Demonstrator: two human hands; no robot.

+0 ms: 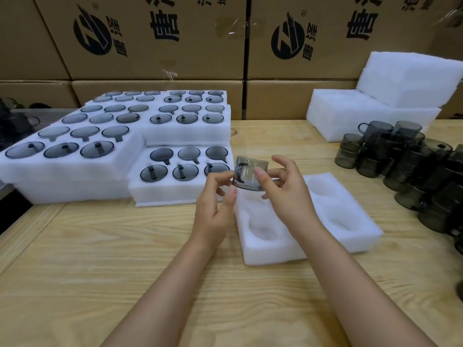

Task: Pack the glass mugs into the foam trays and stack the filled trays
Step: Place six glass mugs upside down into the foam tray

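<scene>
Cardboard boxes [155, 38] behind | wood table [100, 259] | filled trays [62, 189] left of grip | loose mugs [413, 159] right | empty tray [275, 249] just below | left hand [213, 204] and right hand [288, 189] pinch one mug [248, 176] between fingertips, held over the empty tray

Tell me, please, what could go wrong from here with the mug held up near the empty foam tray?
The mug is pinched only at the fingertips by the left grip and right grip, in the air near the empty foam tray; it might slip and strike the table. The loose mugs at the right are piled on one another, glass against glass, so an elbow or a hasty reach could topple them.
</scene>
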